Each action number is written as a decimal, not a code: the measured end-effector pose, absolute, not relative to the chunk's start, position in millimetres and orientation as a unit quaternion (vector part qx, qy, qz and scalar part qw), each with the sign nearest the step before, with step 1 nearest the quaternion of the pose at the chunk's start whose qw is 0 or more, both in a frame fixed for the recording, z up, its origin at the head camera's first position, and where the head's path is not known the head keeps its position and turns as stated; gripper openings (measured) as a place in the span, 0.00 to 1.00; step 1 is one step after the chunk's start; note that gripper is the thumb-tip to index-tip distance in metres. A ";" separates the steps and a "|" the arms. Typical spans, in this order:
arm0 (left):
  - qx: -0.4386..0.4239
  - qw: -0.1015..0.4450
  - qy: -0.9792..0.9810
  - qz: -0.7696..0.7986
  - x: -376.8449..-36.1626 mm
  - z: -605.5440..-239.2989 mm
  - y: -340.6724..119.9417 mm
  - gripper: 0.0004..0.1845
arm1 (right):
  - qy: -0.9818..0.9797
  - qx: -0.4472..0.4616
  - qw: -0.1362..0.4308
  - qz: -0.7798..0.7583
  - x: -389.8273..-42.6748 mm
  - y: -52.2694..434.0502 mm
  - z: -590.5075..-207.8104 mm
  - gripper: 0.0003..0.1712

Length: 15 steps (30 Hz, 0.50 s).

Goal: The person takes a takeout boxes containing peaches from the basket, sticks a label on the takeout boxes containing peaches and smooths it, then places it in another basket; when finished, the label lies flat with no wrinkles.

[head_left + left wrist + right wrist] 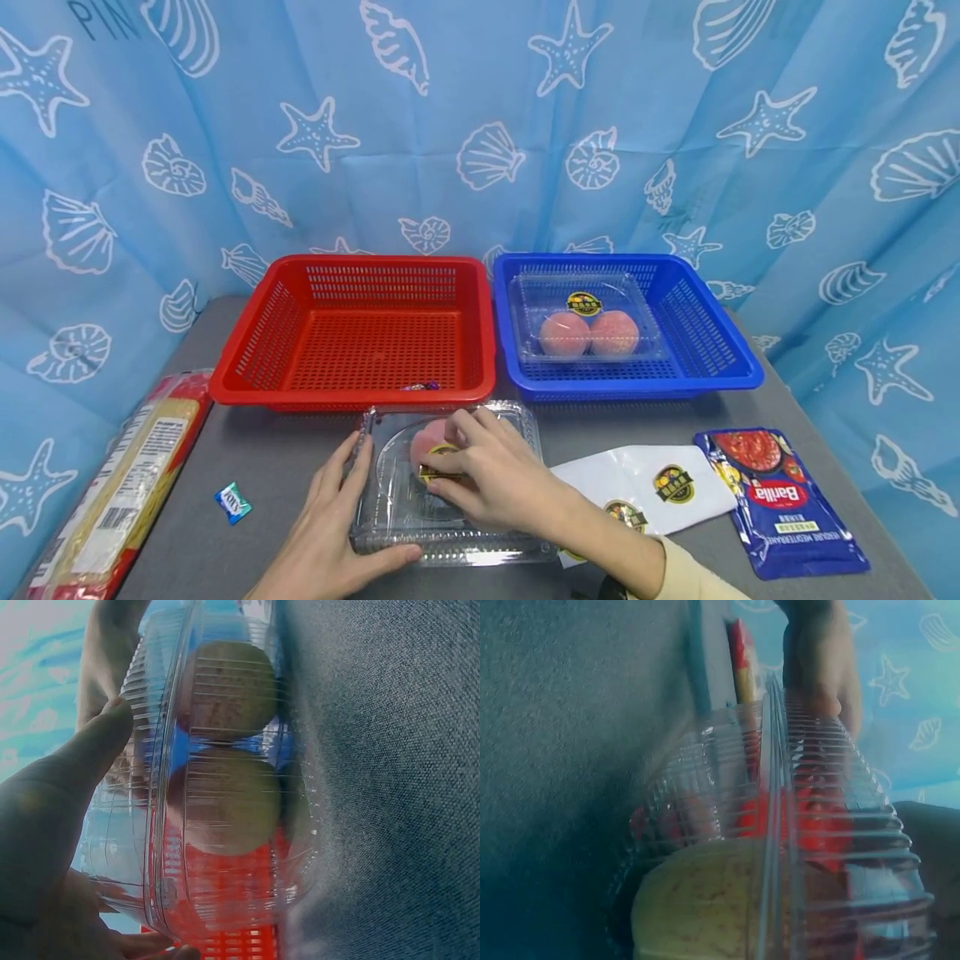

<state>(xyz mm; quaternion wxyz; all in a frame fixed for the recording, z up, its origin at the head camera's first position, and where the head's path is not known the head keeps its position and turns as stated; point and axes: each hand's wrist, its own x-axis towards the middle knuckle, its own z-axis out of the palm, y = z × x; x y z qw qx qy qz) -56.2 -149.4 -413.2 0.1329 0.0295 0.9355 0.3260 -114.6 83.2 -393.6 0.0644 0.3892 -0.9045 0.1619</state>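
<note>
Room is tight: your clamshell box sits just before the red basket; left hand grips its edge, right hand rests flat, fingers relaxed, on the lid

Two hands rest on a clear clamshell of peaches on a grey table. The left hand holds its left edge; the right hand lies on the lid. Behind stand a red basket and a blue basket holding another peach box. A sauce pouch lies right, noodles left.
</note>
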 end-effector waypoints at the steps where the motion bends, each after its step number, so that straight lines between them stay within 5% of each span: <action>1: 0.028 0.137 0.936 0.323 -56.3 -413.5 -149.7 0.74 | -0.908 0.385 0.062 0.152 -114.4 83.5 -393.8 0.17; 15: 0.007 0.152 0.943 0.296 -57.8 -411.8 -148.3 0.74 | -0.925 0.330 0.028 0.187 -121.7 104.6 -396.5 0.20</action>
